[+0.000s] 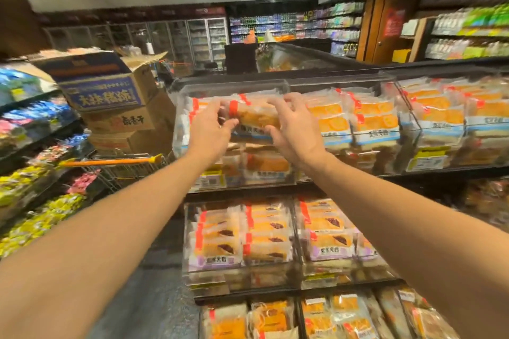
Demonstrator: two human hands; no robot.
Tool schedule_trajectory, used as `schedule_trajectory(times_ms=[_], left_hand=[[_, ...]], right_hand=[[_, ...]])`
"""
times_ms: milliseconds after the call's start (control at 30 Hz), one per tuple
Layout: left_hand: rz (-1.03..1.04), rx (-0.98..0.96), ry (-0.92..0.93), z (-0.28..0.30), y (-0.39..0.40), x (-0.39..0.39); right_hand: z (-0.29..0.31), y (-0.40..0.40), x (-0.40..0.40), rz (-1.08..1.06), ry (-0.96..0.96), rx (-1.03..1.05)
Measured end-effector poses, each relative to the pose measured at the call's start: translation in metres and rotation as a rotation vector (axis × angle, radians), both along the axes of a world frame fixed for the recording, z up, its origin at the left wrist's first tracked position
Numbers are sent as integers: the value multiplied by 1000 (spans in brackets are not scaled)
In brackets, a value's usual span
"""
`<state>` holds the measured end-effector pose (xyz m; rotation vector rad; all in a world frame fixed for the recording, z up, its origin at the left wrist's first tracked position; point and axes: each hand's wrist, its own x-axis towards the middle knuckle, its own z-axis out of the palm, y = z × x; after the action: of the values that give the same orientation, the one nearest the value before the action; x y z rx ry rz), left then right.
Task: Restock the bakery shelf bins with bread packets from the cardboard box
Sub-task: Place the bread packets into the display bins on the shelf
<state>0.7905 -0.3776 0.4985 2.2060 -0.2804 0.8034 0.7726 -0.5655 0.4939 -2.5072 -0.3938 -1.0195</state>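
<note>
1. Three tiers of clear shelf bins [429, 129] are running down the right of the view, each one packed with wrapped bread in orange and white packaging.
2. Stacked cardboard boxes [110, 91] are sitting in a shopping cart [110, 161] to the left of the top bins; the uppermost box is standing with its flaps open.
3. Both bare forearms are reaching up and forward toward the leftmost top bin [231, 85].
4. One bread packet [254, 115] is sitting at the open top of that bin, directly between the two hands and above the packets already inside.
5. Left hand [210, 125] is meeting the packet's left end, fingers curling around it with the thumb underneath.
6. Right hand [294, 124] is covering the packet's right end, fingers spread and bent over its top edge; motion blur is making it hard to tell whether this is a firm hold, though it appears to be gripping.
</note>
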Motion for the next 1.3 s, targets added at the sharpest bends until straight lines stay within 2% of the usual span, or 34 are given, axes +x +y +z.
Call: schedule_trajectory(times_ms=[267,533,733,933,1067,1167,1300], left_hand=[[119,-7,55,5,83,26],[188,49,28,-13,96,28],[250,408,37,-34,105,33],[288,404,21,-36,104,21],[293,350,18,-48,110,-10],[301,327,115,-62,117,-34],[300,273,285,-68,120,-63]], right_hand=[[9,80,43,131,55,66],[1,103,58,125,19,32],[-17,99,65,-48,175,-153],[-20,102,58,-16,189,-138],[-27,109,28,14,68,-117],[-46,119,3,15,-8,-200],[-54,117,8,-16,177,-332]])
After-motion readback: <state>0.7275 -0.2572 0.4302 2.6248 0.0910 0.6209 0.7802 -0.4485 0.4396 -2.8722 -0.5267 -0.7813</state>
